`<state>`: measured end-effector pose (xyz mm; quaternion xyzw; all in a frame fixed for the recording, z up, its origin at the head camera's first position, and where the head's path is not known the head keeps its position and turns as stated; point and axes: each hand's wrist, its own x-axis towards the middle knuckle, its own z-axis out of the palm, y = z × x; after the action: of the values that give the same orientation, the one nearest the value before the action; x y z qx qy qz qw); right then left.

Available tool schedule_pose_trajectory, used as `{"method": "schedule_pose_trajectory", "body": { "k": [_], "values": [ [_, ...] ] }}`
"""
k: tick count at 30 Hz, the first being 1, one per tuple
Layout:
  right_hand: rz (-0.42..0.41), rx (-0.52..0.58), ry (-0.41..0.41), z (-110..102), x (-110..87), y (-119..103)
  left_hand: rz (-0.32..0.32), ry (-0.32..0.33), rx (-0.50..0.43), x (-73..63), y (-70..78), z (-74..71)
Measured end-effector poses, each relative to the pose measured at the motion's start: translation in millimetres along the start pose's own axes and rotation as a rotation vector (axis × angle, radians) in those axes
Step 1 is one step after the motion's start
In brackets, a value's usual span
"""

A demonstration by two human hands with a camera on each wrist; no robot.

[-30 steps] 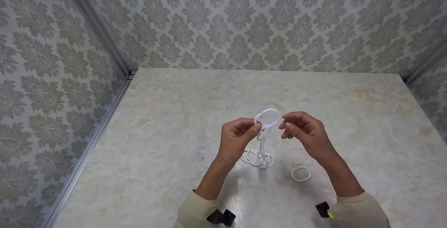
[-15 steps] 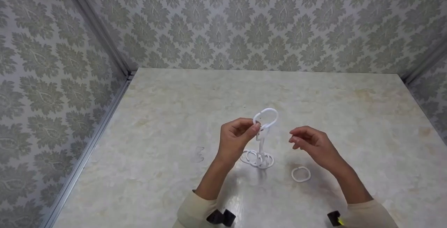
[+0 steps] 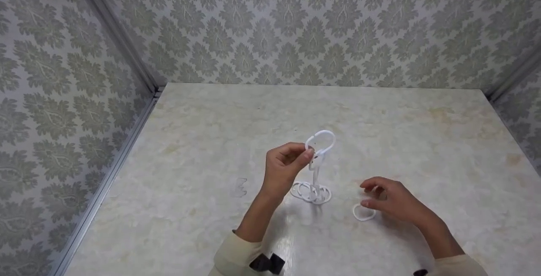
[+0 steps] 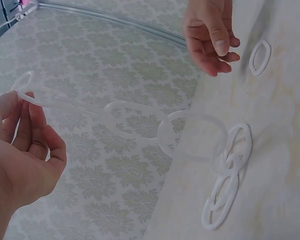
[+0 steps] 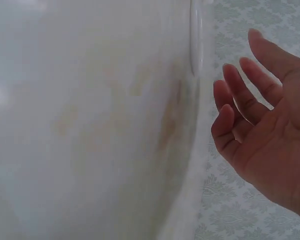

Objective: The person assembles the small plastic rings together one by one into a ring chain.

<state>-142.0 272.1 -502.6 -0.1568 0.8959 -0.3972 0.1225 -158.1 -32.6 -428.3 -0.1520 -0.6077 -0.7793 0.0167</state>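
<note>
My left hand (image 3: 282, 167) pinches the top link of a white plastic chain (image 3: 315, 176) between thumb and fingers. From there the chain hangs down, and its lower links (image 4: 221, 197) lie on the table, as the left wrist view shows. One loose white plastic link (image 3: 364, 214) lies apart on the tabletop, to the right of the chain. Over that loose link hovers my right hand (image 3: 391, 198), thumb and fingers parted with nothing between them. Part of the loose link is hidden behind the thumb. In the right wrist view the right hand (image 5: 265, 120) has loosely bent fingers.
A pale marbled table (image 3: 203, 119) spreads beneath both hands. A thin, clear, wavy-edged piece (image 3: 241, 187) lies left of the chain. Patterned walls (image 3: 262, 26) close off the back and left side, with a metal strip (image 3: 110, 174) along the left edge.
My right hand has moved away from the chain's top, down and to the right, to the loose link. The left hand keeps hold of the chain, shifting only slightly left.
</note>
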Motion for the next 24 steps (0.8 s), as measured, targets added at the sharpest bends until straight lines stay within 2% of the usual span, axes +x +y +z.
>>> {"method": "schedule_pose_trajectory", "body": {
  "k": [6, 11, 18, 21, 24],
  "values": [
    [0.043, -0.191, -0.063, 4.4, -5.0, 1.2, -0.002, 0.002, 0.004, 0.2, -1.3, -1.0],
    [0.028, -0.284, -0.056, 6.4, -5.5, 1.8, 0.001, 0.003, 0.009, -0.1, -2.0, -1.3],
    [0.066, -0.271, -0.056, 8.6, -3.1, 3.5, 0.002, 0.004, 0.014, -0.1, -2.1, -0.8],
    [0.101, -0.22, -0.066, 8.6, -2.4, 3.3, 0.001, 0.003, 0.008, -0.3, -2.0, -0.7],
    [0.091, -0.154, -0.084, 7.1, -2.7, 4.1, 0.004, -0.002, 0.003, 0.1, -2.6, -0.8]
  ]
}}
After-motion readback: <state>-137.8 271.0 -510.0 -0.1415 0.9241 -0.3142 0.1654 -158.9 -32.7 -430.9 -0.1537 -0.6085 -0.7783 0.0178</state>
